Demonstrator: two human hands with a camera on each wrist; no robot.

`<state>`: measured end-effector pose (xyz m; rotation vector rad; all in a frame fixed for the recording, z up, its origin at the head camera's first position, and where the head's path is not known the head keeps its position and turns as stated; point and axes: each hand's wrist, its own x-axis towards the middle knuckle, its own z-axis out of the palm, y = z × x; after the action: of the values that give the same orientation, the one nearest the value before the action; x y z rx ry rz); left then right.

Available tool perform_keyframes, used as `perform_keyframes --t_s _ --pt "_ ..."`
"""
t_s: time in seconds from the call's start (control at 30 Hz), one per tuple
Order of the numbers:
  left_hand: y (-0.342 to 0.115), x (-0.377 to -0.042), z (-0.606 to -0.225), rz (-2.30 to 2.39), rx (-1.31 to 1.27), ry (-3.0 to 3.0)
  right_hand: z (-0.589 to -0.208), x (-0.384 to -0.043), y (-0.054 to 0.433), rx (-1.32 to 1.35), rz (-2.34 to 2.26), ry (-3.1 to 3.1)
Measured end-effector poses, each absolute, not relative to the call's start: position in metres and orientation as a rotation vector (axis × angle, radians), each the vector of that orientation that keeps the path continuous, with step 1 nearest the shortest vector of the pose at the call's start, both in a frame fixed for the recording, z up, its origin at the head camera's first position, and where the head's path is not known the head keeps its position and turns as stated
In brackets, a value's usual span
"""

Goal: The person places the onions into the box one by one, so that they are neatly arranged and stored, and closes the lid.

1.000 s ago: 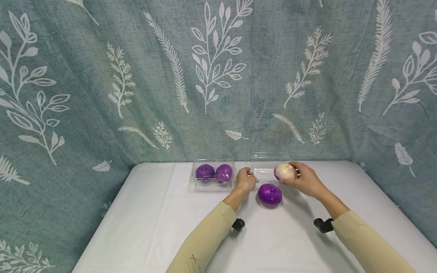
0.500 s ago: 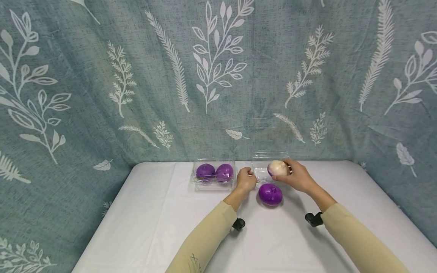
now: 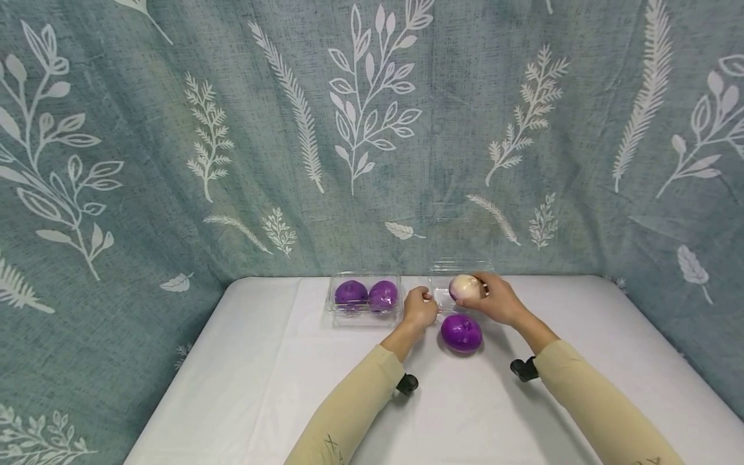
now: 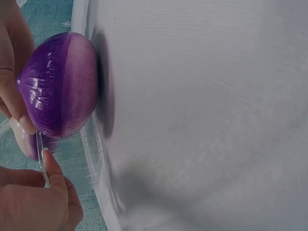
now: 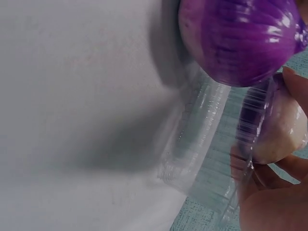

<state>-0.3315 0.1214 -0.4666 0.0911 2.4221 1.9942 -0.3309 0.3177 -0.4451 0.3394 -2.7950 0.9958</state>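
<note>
In the head view, my left hand (image 3: 420, 307) is at the near left corner of a clear plastic clamshell container (image 5: 207, 130). Its thumb and finger pinch the container's thin rim in the left wrist view. My right hand (image 3: 500, 299) holds a purple onion (image 3: 464, 288) with a pale cream side over this container, whose lid leans open at the back. Thumb and fingers curl round the onion's right side. Another glossy purple onion (image 3: 462, 333) rests on the table just in front of the container, between the two hands.
A second clear container (image 3: 363, 318) with two purple onions (image 3: 351, 295) in it stands left of my left hand. The white table (image 3: 261, 374) ends at a teal leaf-patterned curtain (image 3: 250, 142). Black wrist cameras (image 3: 524, 369) hang below both sleeves.
My right hand has moved left with the cream-sided onion, from the container's right end toward its middle. The left hand stays at the container's corner.
</note>
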Motion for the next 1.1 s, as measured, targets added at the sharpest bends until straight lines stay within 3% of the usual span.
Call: perform_keyframes --t_s 1.1 --pt "0.120 -0.335 -0.468 1.957 0.070 2.465 -0.458 -0.364 0.295 0.415 0.924 -2.882"
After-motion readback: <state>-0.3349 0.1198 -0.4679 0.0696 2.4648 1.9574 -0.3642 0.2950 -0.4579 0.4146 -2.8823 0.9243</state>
